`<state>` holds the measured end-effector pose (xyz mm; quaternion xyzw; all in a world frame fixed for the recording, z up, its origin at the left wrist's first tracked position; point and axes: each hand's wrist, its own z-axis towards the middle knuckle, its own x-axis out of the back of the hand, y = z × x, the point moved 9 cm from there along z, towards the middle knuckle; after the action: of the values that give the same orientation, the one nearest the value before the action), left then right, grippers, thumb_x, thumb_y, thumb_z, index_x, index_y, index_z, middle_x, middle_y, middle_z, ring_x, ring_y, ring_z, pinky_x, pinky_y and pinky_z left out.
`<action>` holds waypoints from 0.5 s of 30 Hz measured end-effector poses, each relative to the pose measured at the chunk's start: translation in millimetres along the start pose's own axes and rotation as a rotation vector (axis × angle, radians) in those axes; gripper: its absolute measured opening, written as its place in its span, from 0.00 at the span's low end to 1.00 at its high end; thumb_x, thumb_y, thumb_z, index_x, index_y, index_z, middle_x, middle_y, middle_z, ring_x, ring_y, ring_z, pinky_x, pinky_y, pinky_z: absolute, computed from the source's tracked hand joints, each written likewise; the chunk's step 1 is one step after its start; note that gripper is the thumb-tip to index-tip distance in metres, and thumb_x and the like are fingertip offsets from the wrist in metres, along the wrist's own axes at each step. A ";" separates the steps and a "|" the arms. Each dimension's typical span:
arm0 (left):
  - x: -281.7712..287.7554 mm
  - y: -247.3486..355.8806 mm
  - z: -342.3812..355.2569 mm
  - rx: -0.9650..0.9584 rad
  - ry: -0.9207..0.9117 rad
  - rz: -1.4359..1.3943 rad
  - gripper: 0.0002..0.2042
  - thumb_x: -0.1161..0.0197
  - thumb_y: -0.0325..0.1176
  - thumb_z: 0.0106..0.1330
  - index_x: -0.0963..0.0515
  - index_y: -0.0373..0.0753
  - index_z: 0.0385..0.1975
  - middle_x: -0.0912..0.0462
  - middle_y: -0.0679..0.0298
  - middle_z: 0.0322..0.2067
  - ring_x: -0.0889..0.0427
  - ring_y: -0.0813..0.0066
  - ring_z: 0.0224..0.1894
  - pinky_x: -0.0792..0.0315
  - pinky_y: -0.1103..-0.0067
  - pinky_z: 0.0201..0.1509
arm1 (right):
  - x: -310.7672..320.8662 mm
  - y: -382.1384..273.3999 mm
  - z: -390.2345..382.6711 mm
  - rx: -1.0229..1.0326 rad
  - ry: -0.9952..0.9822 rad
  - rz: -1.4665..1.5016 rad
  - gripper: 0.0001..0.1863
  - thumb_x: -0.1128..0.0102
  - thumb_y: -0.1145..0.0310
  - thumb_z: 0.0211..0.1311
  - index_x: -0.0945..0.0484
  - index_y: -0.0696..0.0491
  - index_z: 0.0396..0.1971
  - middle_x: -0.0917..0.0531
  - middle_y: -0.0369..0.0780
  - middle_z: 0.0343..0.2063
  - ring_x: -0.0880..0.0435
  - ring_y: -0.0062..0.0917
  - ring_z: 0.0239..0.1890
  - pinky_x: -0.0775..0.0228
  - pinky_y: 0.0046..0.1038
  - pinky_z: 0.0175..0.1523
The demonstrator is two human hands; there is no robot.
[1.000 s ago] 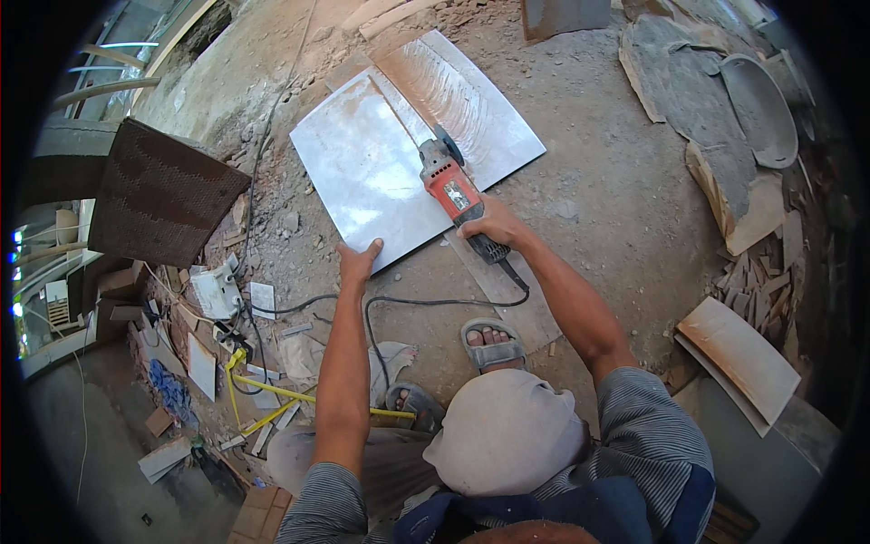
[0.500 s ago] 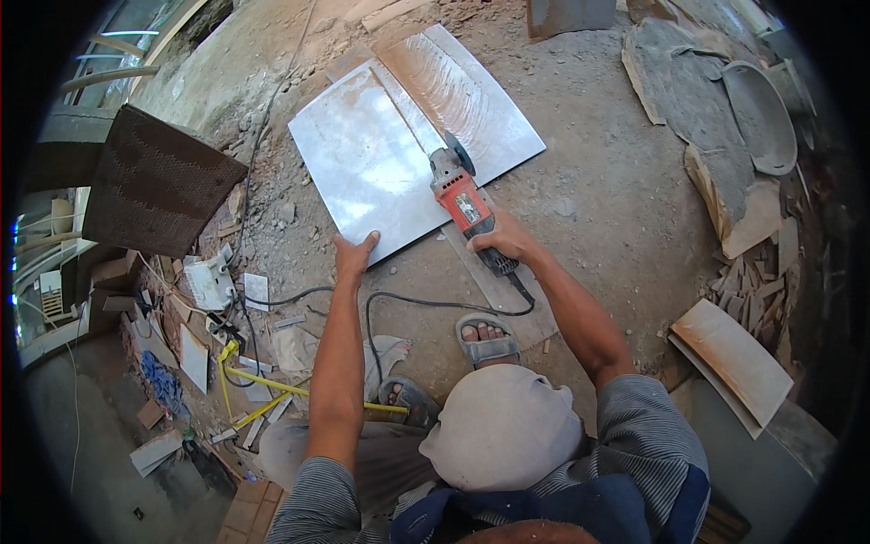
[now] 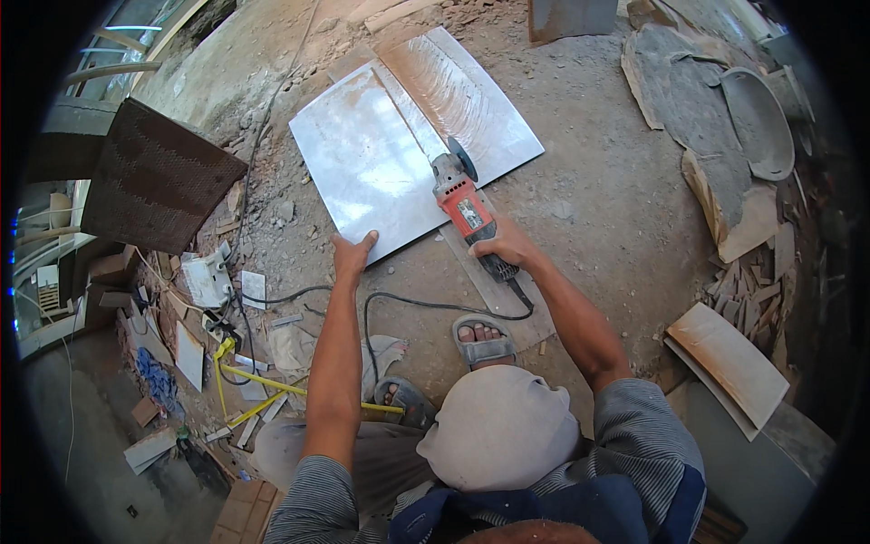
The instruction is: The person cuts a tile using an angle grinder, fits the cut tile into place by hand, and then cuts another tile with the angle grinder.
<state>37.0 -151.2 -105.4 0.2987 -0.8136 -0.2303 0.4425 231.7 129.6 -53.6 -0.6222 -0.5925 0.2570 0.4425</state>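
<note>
Running an angle grinder (image 3: 467, 208) over a white tile (image 3: 362, 172) seems to be the step in hand, and doing it well depends on a steady tile and an even path. The tile lies on the ground, a pale straight line (image 3: 403, 109) crossing its face and a band of reddish dust (image 3: 439, 86) beside that line, on the tile's right half. The right hand (image 3: 507, 243), off the tile's near edge, is closed around the grinder's rear body. The disc (image 3: 463, 159) stands on edge above the tile's near part; whether it touches cannot be told.

The left hand (image 3: 352, 256) is at the tile's near left corner, thumb over the top; its fingers are partly hidden, so I cannot tell how firm that grip is. Its place, well away from the disc, suits bracing the tile against sliding or chatter. It would be best to keep the disc square to the line, feed lightly without twisting, and clear dust that blurs the line. The black cord (image 3: 435, 298) loops on the near side of the tile, close to a sandalled foot (image 3: 485, 342); both should be kept off the disc's path.
</note>
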 end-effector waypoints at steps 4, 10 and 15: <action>-1.3 -1.4 1.6 0.009 -0.012 0.009 0.53 0.26 0.44 0.49 0.55 0.18 0.63 0.31 0.35 0.56 0.28 0.49 0.59 0.36 0.73 0.63 | 1.1 -2.0 0.8 -0.001 0.020 0.013 0.32 0.29 0.59 0.34 0.25 0.59 0.43 0.19 0.43 0.34 0.21 0.31 0.37 0.31 0.28 0.46; -2.4 -2.2 3.0 -0.017 -0.009 -0.025 0.51 0.26 0.44 0.49 0.52 0.19 0.62 0.30 0.36 0.55 0.27 0.49 0.57 0.35 0.72 0.62 | -4.4 -8.6 15.6 -0.030 -0.025 0.079 0.32 0.30 0.58 0.34 0.26 0.58 0.43 0.21 0.39 0.34 0.24 0.26 0.36 0.33 0.25 0.45; -2.3 -1.6 2.2 -0.025 -0.016 -0.054 0.48 0.26 0.44 0.49 0.49 0.21 0.61 0.29 0.37 0.54 0.26 0.49 0.56 0.34 0.70 0.61 | -2.4 2.5 -2.5 0.000 -0.019 0.024 0.29 0.30 0.60 0.35 0.24 0.59 0.41 0.19 0.41 0.34 0.21 0.28 0.36 0.31 0.27 0.46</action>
<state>36.6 -150.5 -108.9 0.3130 -0.8060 -0.2546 0.4331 234.7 126.9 -55.0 -0.6267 -0.5891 0.2685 0.4337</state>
